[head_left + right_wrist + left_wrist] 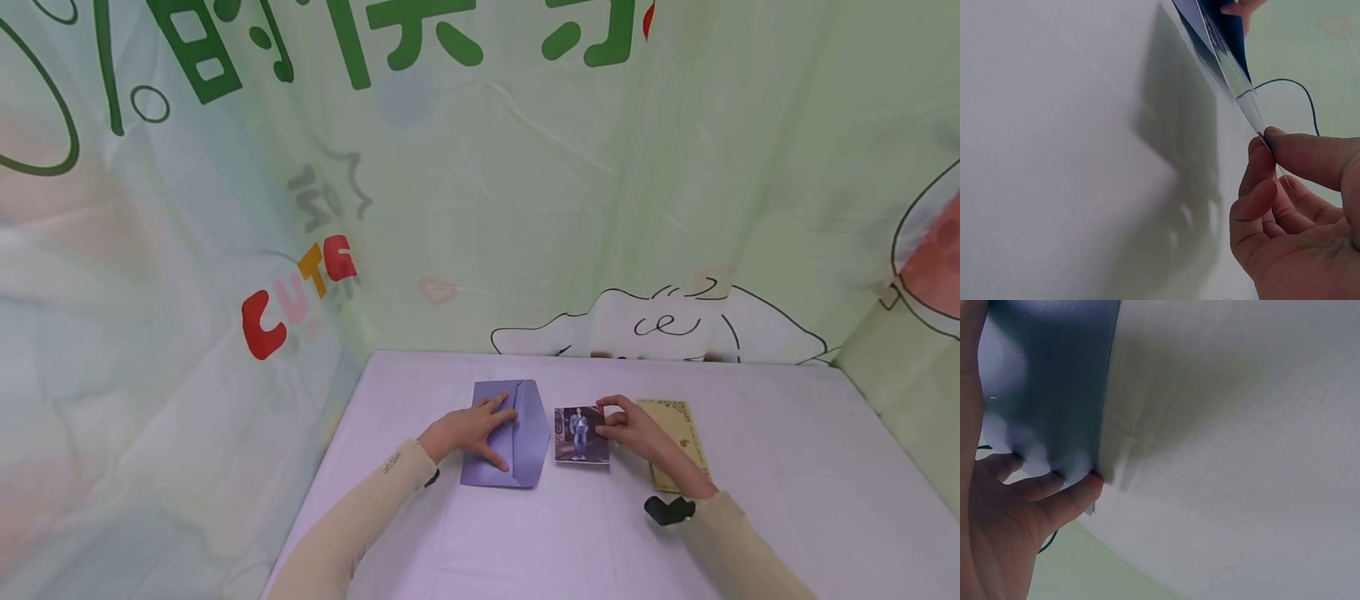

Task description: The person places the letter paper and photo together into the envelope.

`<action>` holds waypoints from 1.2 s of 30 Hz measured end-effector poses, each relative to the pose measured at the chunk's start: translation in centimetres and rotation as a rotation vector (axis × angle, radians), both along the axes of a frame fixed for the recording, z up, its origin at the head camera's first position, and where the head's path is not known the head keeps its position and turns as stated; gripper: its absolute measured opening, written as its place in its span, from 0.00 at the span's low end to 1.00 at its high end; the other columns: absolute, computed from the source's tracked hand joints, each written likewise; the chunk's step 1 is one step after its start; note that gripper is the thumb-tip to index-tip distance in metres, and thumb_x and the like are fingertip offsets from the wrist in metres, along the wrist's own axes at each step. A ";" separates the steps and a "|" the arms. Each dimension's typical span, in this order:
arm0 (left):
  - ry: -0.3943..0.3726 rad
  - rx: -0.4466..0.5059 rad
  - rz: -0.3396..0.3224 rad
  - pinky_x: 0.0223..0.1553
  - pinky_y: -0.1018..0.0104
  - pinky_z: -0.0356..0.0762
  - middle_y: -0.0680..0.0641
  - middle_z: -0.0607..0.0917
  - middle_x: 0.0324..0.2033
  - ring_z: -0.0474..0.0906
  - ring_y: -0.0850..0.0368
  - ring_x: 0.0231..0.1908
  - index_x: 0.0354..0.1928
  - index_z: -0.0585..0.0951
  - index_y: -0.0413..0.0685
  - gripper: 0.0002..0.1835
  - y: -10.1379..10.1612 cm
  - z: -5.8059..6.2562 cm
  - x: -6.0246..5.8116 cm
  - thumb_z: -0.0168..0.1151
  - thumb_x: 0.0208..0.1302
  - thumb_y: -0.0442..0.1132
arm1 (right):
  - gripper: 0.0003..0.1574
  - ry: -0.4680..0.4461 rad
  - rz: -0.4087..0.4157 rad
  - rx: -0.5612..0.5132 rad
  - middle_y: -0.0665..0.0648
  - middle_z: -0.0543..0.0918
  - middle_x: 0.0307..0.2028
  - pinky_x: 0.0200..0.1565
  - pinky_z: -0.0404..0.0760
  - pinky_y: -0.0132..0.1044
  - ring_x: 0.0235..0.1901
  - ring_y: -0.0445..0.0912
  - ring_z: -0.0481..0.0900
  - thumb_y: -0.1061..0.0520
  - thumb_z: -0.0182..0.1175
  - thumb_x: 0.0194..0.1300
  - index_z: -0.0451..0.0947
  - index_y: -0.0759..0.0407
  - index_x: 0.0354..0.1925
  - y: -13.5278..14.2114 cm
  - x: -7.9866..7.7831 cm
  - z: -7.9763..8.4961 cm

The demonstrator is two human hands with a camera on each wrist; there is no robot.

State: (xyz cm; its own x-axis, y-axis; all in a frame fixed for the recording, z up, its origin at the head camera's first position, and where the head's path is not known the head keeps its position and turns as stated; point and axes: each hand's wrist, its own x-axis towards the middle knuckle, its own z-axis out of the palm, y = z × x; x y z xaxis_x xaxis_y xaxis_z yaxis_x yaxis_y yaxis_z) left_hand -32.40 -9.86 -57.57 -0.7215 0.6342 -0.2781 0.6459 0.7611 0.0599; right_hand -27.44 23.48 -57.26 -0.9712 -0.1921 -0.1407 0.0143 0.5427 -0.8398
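A purple envelope (531, 442) lies on the table with its flap toward the right. Spread across its left part, my left hand (474, 432) rests on the paper. The left wrist view shows the fingertips along one end of the envelope (1054, 381). Just right of the flap is a small photo print (577, 435) of a standing figure. My right hand (633, 429) pinches its right side between thumb and fingers. From the right wrist, the print (1244, 103) appears almost edge-on, tilted over its shadow, with the thumb (1310, 156) on one face.
A cream-yellow booklet or card (667, 412) with a patterned border lies partly under the right forearm. The pale lilac table (570, 542) meets printed curtains (480, 208) at its back and sides.
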 end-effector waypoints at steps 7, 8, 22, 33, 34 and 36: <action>-0.028 0.009 0.008 0.56 0.41 0.79 0.46 0.46 0.81 0.54 0.37 0.77 0.75 0.58 0.71 0.53 -0.1 -0.3 0.4 0.67 0.47 0.77 | 0.33 -0.008 0.027 -0.051 0.62 0.83 0.39 0.39 0.77 0.34 0.38 0.45 0.78 0.61 0.64 0.68 0.64 0.68 0.67 -1.4 0.4 -0.2; -0.025 0.006 0.005 0.56 0.42 0.79 0.46 0.47 0.81 0.55 0.38 0.76 0.75 0.58 0.71 0.53 -0.1 -0.3 0.5 0.67 0.47 0.77 | 0.33 -0.004 0.027 -0.049 0.62 0.83 0.38 0.38 0.77 0.34 0.38 0.46 0.78 0.62 0.64 0.68 0.64 0.68 0.67 -1.7 0.4 -0.2; 0.018 -0.004 0.001 0.55 0.45 0.80 0.46 0.47 0.81 0.57 0.39 0.76 0.74 0.59 0.72 0.54 -0.1 0.1 0.0 0.65 0.45 0.79 | 0.32 0.035 0.040 -0.046 0.62 0.82 0.37 0.38 0.77 0.36 0.36 0.46 0.78 0.64 0.64 0.67 0.66 0.69 0.65 -4.5 -0.8 -0.3; 0.019 -0.001 -0.004 0.57 0.46 0.79 0.46 0.48 0.81 0.58 0.40 0.76 0.74 0.58 0.73 0.54 0.1 0.1 0.0 0.65 0.46 0.79 | 0.30 0.081 0.034 -0.028 0.64 0.83 0.37 0.35 0.77 0.35 0.33 0.45 0.79 0.66 0.65 0.64 0.67 0.70 0.62 -6.4 -1.0 -0.8; 0.018 0.000 -0.005 0.58 0.46 0.79 0.46 0.48 0.81 0.58 0.40 0.75 0.74 0.58 0.73 0.54 0.1 0.1 0.0 0.65 0.46 0.79 | 0.30 0.084 0.039 -0.027 0.64 0.83 0.37 0.35 0.76 0.36 0.33 0.45 0.79 0.66 0.65 0.64 0.67 0.71 0.62 -6.6 -1.0 -0.8; 0.015 0.003 -0.007 0.58 0.45 0.78 0.46 0.48 0.81 0.58 0.39 0.75 0.74 0.58 0.73 0.54 0.1 0.0 0.0 0.65 0.46 0.79 | 0.30 0.090 0.044 -0.024 0.64 0.83 0.37 0.35 0.77 0.36 0.33 0.46 0.79 0.66 0.65 0.64 0.67 0.71 0.61 -6.9 -1.0 -0.9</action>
